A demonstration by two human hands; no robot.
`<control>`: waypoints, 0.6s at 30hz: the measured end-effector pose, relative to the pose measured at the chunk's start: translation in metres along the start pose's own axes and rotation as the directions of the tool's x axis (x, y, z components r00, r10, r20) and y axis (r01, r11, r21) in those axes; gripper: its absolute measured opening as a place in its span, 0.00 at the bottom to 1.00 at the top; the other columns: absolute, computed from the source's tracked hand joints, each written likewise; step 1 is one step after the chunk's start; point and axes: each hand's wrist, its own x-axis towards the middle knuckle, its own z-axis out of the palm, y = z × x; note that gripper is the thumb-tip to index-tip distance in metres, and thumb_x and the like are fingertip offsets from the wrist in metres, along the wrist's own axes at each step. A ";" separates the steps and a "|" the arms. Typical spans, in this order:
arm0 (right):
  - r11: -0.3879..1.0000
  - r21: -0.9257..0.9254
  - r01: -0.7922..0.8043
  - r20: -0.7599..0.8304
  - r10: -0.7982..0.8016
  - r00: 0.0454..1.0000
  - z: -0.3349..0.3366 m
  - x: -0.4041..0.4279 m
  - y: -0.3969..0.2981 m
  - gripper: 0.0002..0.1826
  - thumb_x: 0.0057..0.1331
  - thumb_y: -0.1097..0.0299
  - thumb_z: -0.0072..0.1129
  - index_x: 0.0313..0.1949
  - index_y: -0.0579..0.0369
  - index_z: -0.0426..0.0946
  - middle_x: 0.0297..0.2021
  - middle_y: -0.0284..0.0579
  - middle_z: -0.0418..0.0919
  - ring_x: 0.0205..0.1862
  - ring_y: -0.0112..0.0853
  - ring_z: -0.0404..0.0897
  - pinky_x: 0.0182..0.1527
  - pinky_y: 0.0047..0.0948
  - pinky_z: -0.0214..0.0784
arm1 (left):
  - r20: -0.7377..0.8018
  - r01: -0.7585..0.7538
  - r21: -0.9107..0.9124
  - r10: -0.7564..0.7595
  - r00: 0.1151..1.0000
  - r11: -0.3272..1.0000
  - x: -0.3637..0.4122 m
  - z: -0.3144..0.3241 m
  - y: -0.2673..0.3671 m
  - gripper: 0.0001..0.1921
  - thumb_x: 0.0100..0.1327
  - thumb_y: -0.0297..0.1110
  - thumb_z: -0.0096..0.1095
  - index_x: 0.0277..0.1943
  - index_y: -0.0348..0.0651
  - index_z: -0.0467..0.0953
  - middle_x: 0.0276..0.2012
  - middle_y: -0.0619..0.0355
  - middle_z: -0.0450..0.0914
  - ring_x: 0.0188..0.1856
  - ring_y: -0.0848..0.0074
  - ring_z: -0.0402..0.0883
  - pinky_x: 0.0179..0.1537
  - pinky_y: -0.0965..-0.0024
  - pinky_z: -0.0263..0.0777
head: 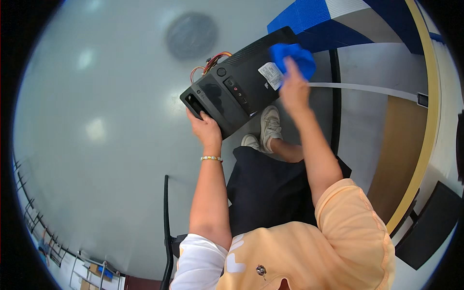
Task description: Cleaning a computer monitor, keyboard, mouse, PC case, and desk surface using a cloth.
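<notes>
A black computer tower case [232, 90] is held at a slant in front of my shins. Its front panel bears a round button, a row of ports and a glossy strip. My left hand [206, 128] grips the case's near left corner, with the fingers at the edge of a rectangular opening. Coloured cables [216, 59] stick out past the far edge. In my right hand [295, 92] is a blue cloth [295, 59], pressed against the case's right part beside a white label [271, 75] that bears writing. The cloth and fingers are slightly blurred.
Blue corrugated boxes [315, 32] stand at the upper right by a yellow-edged table [422, 152]. A black metal leg [335, 101] rises beside my right arm. To my left is a black chair armrest [166, 210]. A metal rack [94, 270] and a person [44, 248] are far off.
</notes>
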 end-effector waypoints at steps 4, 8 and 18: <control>0.887 0.226 0.404 0.284 -0.456 0.843 0.019 -0.088 -0.061 0.26 0.54 0.84 0.46 0.54 0.57 0.72 0.51 0.54 0.75 0.55 0.48 0.73 0.61 0.43 0.61 | 0.036 0.032 -0.117 -0.028 0.999 0.993 0.008 -0.002 -0.013 0.29 0.65 0.27 0.47 0.68 0.40 0.51 0.53 0.41 0.74 0.53 0.56 0.75 0.53 0.62 0.66; 0.708 0.647 -0.282 0.628 -0.285 0.724 -0.016 -0.066 -0.083 0.22 0.56 0.80 0.55 0.53 0.55 0.74 0.44 0.49 0.80 0.45 0.29 0.79 0.51 0.28 0.69 | 0.130 0.121 -0.338 -0.082 0.988 0.933 0.009 0.000 -0.016 0.32 0.63 0.31 0.54 0.68 0.42 0.51 0.53 0.44 0.74 0.53 0.62 0.75 0.53 0.64 0.66; 0.893 0.377 0.245 0.374 -0.389 0.842 0.011 -0.033 -0.088 0.37 0.56 0.52 0.64 0.62 0.55 0.63 0.60 0.56 0.62 0.61 0.48 0.63 0.62 0.44 0.52 | 0.244 -0.299 0.136 0.261 0.934 0.944 0.008 0.010 -0.048 0.26 0.62 0.47 0.57 0.59 0.43 0.66 0.57 0.48 0.69 0.60 0.58 0.66 0.61 0.58 0.57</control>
